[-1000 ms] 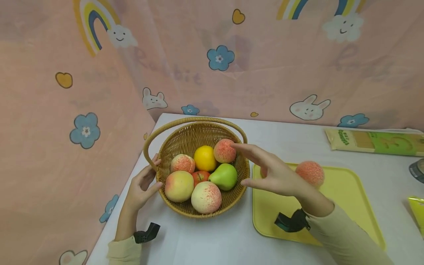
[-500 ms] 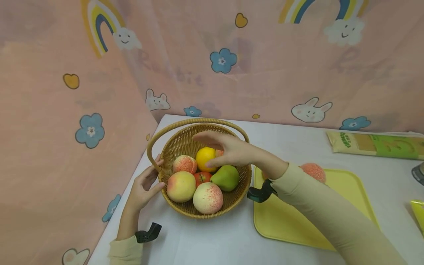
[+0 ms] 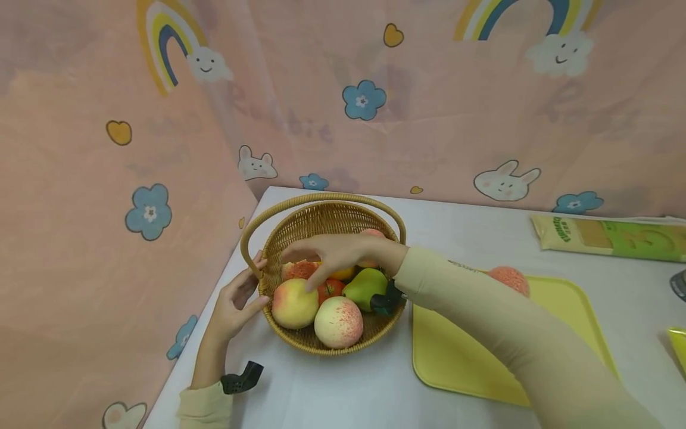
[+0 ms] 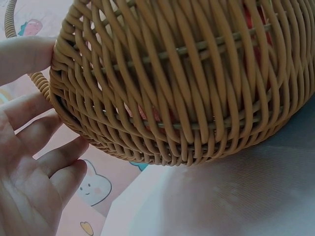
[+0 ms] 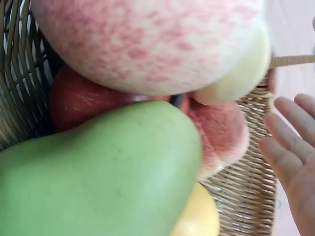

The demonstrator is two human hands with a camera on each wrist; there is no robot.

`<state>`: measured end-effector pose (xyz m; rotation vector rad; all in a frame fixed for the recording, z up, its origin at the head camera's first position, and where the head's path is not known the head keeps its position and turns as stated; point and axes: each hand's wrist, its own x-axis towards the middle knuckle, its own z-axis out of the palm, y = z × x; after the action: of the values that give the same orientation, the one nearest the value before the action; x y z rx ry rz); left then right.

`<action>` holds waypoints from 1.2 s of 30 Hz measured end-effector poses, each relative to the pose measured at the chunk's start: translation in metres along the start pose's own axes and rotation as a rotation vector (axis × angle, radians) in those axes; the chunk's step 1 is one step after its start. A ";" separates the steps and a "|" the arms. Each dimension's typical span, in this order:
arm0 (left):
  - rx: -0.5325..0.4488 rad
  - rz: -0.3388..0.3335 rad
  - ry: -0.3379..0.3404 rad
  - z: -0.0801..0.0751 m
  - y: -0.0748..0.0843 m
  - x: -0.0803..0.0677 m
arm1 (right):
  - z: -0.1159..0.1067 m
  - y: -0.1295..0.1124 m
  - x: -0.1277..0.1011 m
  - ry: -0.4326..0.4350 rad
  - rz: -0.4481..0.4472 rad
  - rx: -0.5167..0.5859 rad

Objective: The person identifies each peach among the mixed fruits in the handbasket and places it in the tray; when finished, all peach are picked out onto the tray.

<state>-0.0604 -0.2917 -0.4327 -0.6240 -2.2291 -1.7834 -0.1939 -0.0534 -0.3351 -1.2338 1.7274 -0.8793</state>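
A wicker basket (image 3: 300,229) with a hoop handle stands at the table's left and holds several fruits. Among them are a yellow-pink peach (image 3: 292,305), a speckled peach (image 3: 338,322), a green pear (image 3: 362,286) and a red apple (image 3: 330,289). My right hand (image 3: 313,259) reaches over the fruit with fingers spread, one fingertip on the yellow-pink peach. The right wrist view shows its straight fingers (image 5: 288,147) beside the pear (image 5: 98,172). My left hand (image 3: 238,298) rests open against the basket's left wall (image 4: 187,93), thumb at the rim. Another peach (image 3: 510,279) lies on the yellow tray (image 3: 461,363).
A pasta packet (image 3: 611,236) lies at the back right. A yellow-green packet (image 3: 678,345) and a dark object (image 3: 679,283) sit at the right edge. Pink printed cloth walls close the left and back sides. The white table (image 3: 348,393) shows in front of the basket.
My right hand has moved left from the basket's right rim, across the fruit, and down onto the left peaches. The left hand has stayed on the basket.
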 end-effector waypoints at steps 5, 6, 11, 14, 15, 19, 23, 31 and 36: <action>-0.010 0.020 -0.008 0.000 -0.001 0.000 | 0.006 0.002 0.013 -0.087 -0.041 -0.075; -0.014 0.024 -0.011 0.000 -0.001 0.000 | 0.008 0.002 0.015 -0.099 -0.047 -0.086; -0.014 0.026 -0.018 0.000 -0.001 0.000 | 0.016 0.002 0.018 -0.119 -0.039 -0.151; -0.012 0.014 -0.016 0.000 0.000 0.000 | 0.021 0.002 0.019 -0.108 -0.014 -0.229; -0.009 0.007 -0.014 0.000 0.000 -0.001 | 0.022 0.002 0.019 -0.104 -0.004 -0.247; -0.010 -0.017 -0.010 0.001 0.004 -0.001 | 0.029 0.001 0.021 -0.089 0.040 -0.292; -0.005 -0.013 -0.010 0.001 0.005 0.000 | 0.033 -0.001 0.021 -0.067 0.055 -0.334; -0.001 -0.009 -0.007 0.001 0.003 0.000 | 0.030 0.002 0.019 0.002 0.011 -0.344; 0.002 0.007 -0.011 0.000 0.001 0.000 | 0.025 0.001 0.014 0.042 -0.034 -0.313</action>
<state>-0.0600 -0.2912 -0.4316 -0.6414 -2.2327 -1.7786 -0.1741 -0.0685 -0.3501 -1.4592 1.9348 -0.6748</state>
